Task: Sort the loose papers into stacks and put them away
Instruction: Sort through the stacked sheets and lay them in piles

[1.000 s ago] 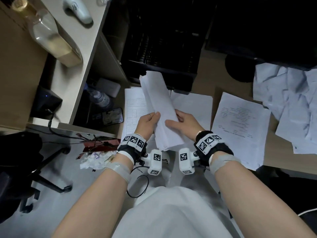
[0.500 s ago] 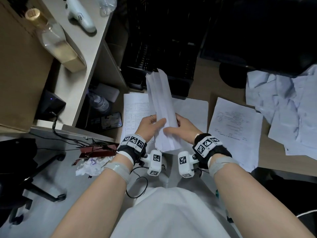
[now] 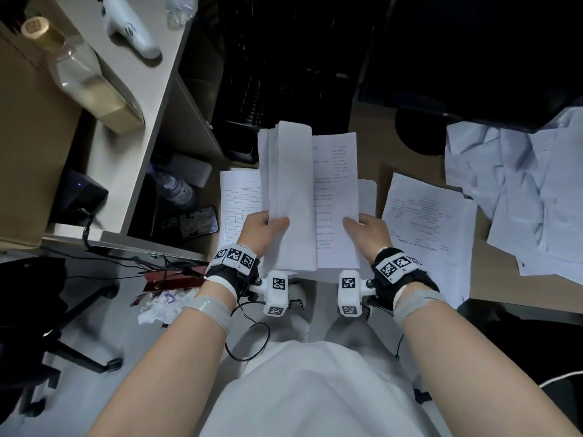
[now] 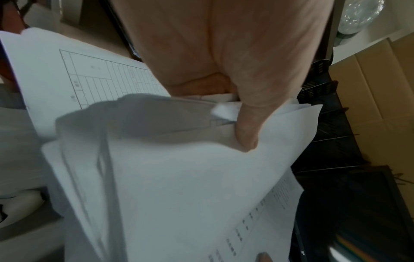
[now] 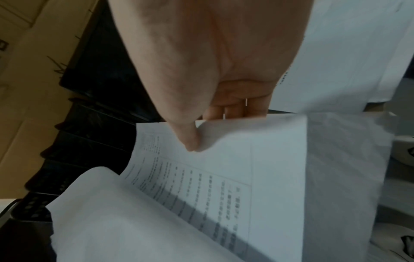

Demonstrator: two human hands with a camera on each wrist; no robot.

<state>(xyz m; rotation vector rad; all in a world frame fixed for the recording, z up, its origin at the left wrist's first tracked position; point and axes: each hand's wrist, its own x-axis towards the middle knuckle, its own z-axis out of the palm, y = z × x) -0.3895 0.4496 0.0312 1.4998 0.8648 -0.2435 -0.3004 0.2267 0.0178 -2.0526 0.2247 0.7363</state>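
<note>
I hold a folded bundle of white papers (image 3: 290, 190) up over the desk edge, and it is spread open like a book. My left hand (image 3: 268, 227) pinches the blank left half (image 4: 179, 177), thumb on top. My right hand (image 3: 362, 227) pinches the printed right page (image 3: 336, 197), thumb (image 5: 190, 140) on its upper face and fingers under it. Beneath lie a form sheet with a table (image 3: 239, 203) and a printed sheet (image 3: 426, 225) flat on the wooden desk (image 3: 372, 137). A heap of crumpled sheets (image 3: 530, 184) lies at the right.
A black mesh file tray (image 3: 268, 74) stands behind the bundle, a dark monitor with its round base (image 3: 419, 130) to its right. At left is a white shelf (image 3: 126, 127) with a glass bottle (image 3: 82, 77) and a white device (image 3: 132, 26). A phone (image 3: 192, 222) lies below it.
The bundle was held closed and tilted a second ago. My hands have since moved apart and the bundle has opened, showing a printed page on the right.
</note>
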